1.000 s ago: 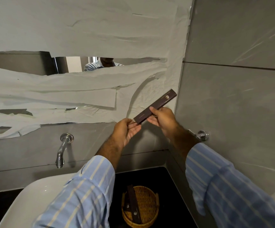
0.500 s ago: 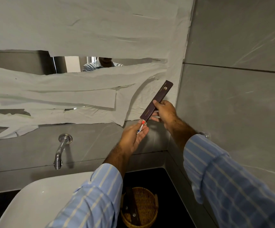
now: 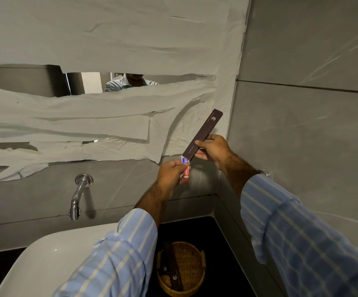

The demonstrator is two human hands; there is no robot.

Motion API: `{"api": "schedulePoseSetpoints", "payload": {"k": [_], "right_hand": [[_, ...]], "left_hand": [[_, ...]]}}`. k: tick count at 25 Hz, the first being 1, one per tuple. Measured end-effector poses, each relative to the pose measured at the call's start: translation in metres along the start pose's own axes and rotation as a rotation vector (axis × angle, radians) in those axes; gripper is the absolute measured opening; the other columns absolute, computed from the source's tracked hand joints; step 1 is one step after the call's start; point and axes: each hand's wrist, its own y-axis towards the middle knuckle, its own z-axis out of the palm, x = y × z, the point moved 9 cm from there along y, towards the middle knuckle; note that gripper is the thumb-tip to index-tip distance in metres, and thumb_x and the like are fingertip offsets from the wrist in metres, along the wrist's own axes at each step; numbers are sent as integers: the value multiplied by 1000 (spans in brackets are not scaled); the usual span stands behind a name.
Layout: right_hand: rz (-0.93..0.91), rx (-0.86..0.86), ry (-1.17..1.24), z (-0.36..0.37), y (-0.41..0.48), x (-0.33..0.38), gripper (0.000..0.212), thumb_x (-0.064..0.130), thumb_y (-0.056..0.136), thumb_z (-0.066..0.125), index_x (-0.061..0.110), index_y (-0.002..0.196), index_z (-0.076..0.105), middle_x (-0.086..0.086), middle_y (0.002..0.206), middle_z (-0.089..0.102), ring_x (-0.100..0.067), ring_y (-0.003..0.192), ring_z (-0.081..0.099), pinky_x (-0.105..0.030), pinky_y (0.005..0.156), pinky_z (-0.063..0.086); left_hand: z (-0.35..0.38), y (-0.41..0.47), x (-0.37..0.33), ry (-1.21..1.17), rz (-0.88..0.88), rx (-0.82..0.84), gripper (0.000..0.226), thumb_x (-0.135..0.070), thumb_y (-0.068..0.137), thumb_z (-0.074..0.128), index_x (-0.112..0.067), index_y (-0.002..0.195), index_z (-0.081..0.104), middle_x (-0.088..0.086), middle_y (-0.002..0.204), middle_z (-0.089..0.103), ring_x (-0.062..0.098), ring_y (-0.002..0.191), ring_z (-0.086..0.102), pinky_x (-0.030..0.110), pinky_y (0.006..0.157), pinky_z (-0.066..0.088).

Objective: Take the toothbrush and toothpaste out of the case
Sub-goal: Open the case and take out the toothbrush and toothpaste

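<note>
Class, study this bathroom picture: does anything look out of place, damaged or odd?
Yes. The mirror above the tap is almost wholly covered with torn, wrinkled paper strips, leaving only narrow gaps of glass. Nothing is spilled.

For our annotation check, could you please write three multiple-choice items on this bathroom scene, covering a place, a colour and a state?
1. Where is the wicker basket?
A. in the sink
B. on the dark counter beside the sink
C. on the wall

2. What colour is the case?
A. dark brown
B. white
C. green

3. How is the toothpaste tube?
A. fully inside the case
B. in the basket
C. partly out of the case's lower end, gripped by the left hand

Answers: B, it sits right of the basin; A, its long face shows; C, the right hand holds the case.
</note>
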Motion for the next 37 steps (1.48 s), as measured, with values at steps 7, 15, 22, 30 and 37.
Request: {"api": "schedulePoseSetpoints", "payload": {"k": [7,15,22,30,37], "right_hand": [[-56,-157,96,-26,-1,12,38,11,92,65,3,128,56,-16,116,70,-27,96,73,-36,79,63],[-157,-293,81,-54,-11,27,38,20,94,62,11,131,56,-8,121,70,-22,104,70,-29,79,61],[49,-164,-181,-60,-44,-49,33,21,98,55,0,123,61,-11,95,69,-18,75,66,-27,62,57],[430,-189,-178,-104,-119,-221,31,13,97,54,0,124,61,-23,117,67,-36,106,66,-44,86,57],[629,-302,-250,-159,-230,-347,29,14,92,58,3,119,65,-22,117,69,-36,107,66,-51,95,53]], "left_hand": [[-16,2,-11,385,58,-36,26,-22,85,73,-6,105,75,13,95,76,25,82,72,42,83,61],[-41,-12,7,390,-12,-78,5,-17,87,70,-13,87,73,20,100,76,33,89,72,49,89,59],[-10,-24,36,357,-146,18,18,-18,90,66,-1,98,66,24,104,72,34,91,71,44,86,57],[43,-82,172,392,-467,261,16,-7,94,59,3,106,61,23,104,71,30,83,70,47,82,60],[75,-160,297,500,-721,379,26,-6,96,54,-6,122,52,21,124,64,37,111,65,52,93,55]]}}
